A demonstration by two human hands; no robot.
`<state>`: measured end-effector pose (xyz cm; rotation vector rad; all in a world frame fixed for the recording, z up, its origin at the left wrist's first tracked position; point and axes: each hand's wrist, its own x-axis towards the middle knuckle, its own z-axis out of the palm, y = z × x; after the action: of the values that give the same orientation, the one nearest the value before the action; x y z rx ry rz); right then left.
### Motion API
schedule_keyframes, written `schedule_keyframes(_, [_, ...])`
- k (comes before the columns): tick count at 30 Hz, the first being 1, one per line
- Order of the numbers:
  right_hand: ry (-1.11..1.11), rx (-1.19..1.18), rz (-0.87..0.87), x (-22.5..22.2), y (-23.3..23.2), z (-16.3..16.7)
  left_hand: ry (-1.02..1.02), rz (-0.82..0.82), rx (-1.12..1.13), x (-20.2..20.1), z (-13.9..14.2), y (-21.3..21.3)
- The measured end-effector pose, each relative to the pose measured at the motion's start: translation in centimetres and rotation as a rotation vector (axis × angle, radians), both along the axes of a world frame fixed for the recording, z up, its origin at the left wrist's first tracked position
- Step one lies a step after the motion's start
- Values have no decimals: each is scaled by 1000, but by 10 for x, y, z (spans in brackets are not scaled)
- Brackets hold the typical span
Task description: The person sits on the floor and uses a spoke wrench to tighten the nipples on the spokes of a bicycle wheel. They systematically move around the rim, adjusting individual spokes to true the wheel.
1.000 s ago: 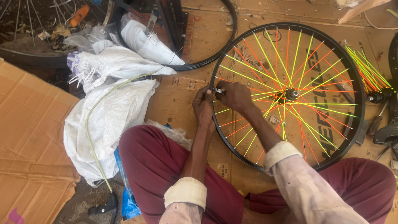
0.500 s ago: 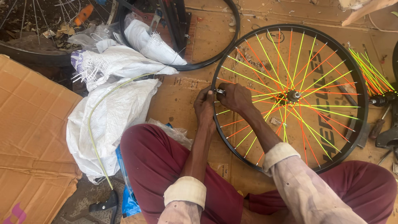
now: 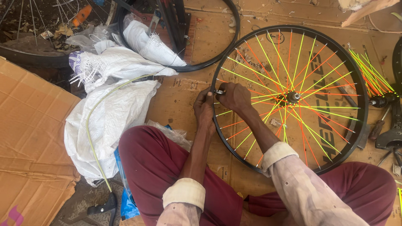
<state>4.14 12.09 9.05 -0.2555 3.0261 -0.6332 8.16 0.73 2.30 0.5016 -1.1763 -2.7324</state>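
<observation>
Person seated cross-legged, maroon trousers (image 3: 155, 171) nearest the camera, pale rolled cuffs just ahead of the knees. Both forearms run forward to the left rim edge of a bicycle wheel (image 3: 289, 98) lying flat on cardboard flooring (image 3: 188, 96).

Left hand (image 3: 204, 109): fingers curled over the black rim from outside, clamped on it. Right hand (image 3: 235, 97): just beside the left hand, inside the rim, clenched around a small metal spoke tool (image 3: 219, 91) whose tip meets the rim's inner edge. The two hands nearly touch.

Wheel: black rim, neon orange and yellow spokes, hub (image 3: 292, 97) to the right of the right hand. Rim's near edge sits close to the right knee; little room there.

Left of the left hand: white woven sacks (image 3: 109, 113) with a yellow-green cable (image 3: 90, 138) looping across them, ending in a black brake lever (image 3: 102, 206) by the left knee. Bare cardboard lies between sacks and rim.

Beyond the hands: a bare black rim (image 3: 226, 46), close to the wheel's far edge. Far right of the wheel: loose neon spokes (image 3: 370, 73) and dark tools (image 3: 387, 125).
</observation>
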Motion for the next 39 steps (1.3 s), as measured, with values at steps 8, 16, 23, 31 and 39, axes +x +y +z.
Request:
schedule_keyframes(8, [-138,-180,73,5,13,9,36,3,-42,-2,1,-1])
schedule_keyframes(16, [89,-335,80,26,4,12,27,-1,-44,0,-6,-3])
schedule_keyframes(23, [105,-294,-27,22,-4,8,63,-5,41,-1,-11,0])
schedule_keyframes(31, [-155,-49,-99,3,-7,-8,15,5,-62,-3,-8,-2])
schedule_keyframes(39, [-143,-389,-6,0,14,-18,76,-22,42,4,-1,-2])
